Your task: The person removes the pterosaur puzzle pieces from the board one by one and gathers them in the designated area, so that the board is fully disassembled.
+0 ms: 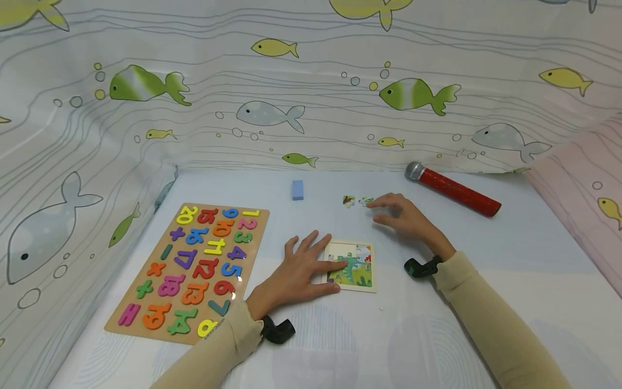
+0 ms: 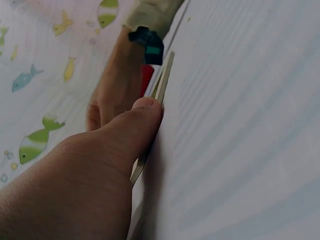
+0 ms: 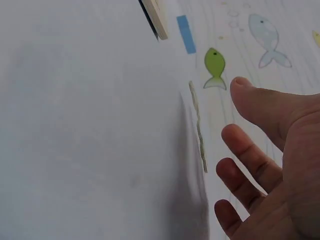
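I observe the left hand — grip spread — resting on the dinosaur jigsaw puzzle, which lies on the table right of the number board. The right hand — grip parted — is at one loose puzzle piece; contact I cannot tell.

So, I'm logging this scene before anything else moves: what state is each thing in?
Puzzle board: partly filled, bare at upper left
Left grip: spread, resting on the puzzle board
Right grip: loosely bent, no visible hold
Left loose piece: unplaced, untouched
Right loose piece: unplaced, beside the right grip; contact unclear
Number board: flat, numbers and signs laid out
Microphone: on its side
Blue block: untouched
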Demonstrator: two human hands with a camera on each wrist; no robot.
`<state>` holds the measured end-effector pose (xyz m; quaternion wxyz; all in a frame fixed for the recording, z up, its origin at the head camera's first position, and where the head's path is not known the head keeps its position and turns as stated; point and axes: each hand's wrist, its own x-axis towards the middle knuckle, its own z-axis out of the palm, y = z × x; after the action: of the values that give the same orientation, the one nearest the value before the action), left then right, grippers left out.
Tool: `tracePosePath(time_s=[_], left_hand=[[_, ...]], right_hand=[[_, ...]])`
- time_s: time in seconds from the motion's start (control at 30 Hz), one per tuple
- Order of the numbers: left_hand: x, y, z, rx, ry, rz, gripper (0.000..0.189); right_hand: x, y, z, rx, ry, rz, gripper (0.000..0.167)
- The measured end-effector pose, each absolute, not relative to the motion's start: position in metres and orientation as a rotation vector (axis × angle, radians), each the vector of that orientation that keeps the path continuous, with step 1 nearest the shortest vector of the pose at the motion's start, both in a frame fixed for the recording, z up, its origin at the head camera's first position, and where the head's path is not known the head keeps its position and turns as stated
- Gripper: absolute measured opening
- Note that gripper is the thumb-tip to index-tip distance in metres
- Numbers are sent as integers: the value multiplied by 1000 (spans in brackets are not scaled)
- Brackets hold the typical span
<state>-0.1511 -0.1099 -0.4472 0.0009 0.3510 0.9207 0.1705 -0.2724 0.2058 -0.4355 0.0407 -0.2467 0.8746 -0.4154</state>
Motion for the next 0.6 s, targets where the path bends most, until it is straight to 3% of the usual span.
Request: tracePosePath(time_s=[0.6], left_hand=[[-151,-110,-447,1098,2908,510,55]], right_hand=[[-224,198,-431,-954,2505,-1144,31]])
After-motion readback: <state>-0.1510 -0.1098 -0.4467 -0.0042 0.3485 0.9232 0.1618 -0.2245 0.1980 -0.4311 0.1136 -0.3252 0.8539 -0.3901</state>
